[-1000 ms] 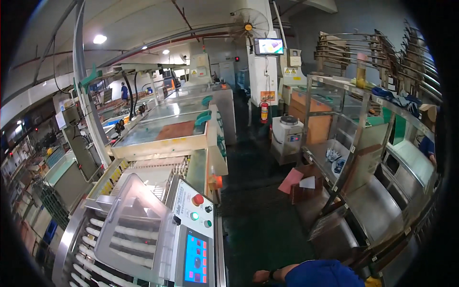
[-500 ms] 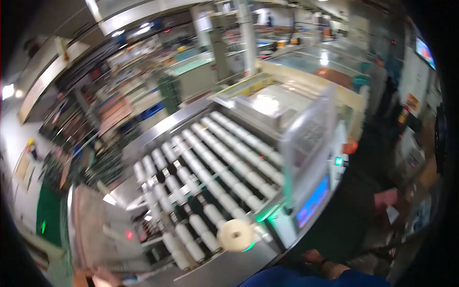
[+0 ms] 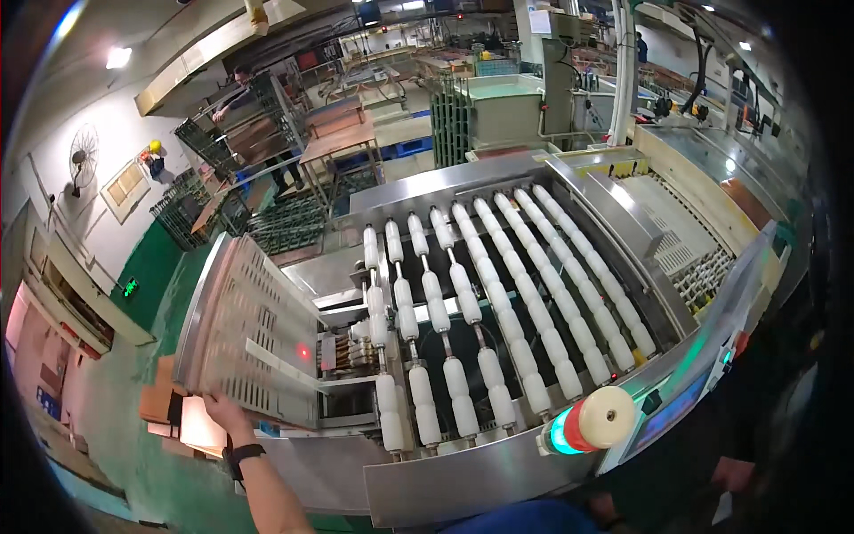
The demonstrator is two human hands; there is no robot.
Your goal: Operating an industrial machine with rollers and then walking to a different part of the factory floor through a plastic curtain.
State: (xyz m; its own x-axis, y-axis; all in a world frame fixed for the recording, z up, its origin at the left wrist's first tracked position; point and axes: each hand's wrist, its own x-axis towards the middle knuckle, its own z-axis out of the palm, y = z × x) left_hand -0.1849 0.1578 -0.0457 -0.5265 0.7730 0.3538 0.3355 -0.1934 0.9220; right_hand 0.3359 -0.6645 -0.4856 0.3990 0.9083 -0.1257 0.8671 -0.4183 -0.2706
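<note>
L hand (image 3: 227,414): enters from the near edge, forearm raised, dark wristband (image 3: 244,452) at the wrist. Fingers wrap the near edge of a perforated metal panel (image 3: 245,338) and grip it; thumb side is not clearly visible. The panel is a hinged guard, swung open to the left of the machine and tilted up on edge. A red indicator dot (image 3: 303,351) shows on its inner face.

R hand: not in view; its posture cannot be told.

Roller conveyor (image 3: 480,311): centre of scene, approx. nine shafts w/ white segmented rollers running near-to-far, set in a stainless steel frame (image 3: 463,485). Rollers on the left shafts are shorter and spaced apart; those on the right run close together. The open panel stands just beside the leftmost shaft.

Signal lamp (image 3: 592,423): near right corner of the frame, lying toward the camera, w/ cream cap, red band and green band. Control screen (image 3: 676,414) just right of it, lit blue.

Far side: metal racks (image 3: 236,133), a work table (image 3: 334,142) and a green-topped tank (image 3: 503,107). A person stands behind the racks, far left. Wall fan (image 3: 83,160) on the left wall. Floor (image 3: 151,267) is green.
</note>
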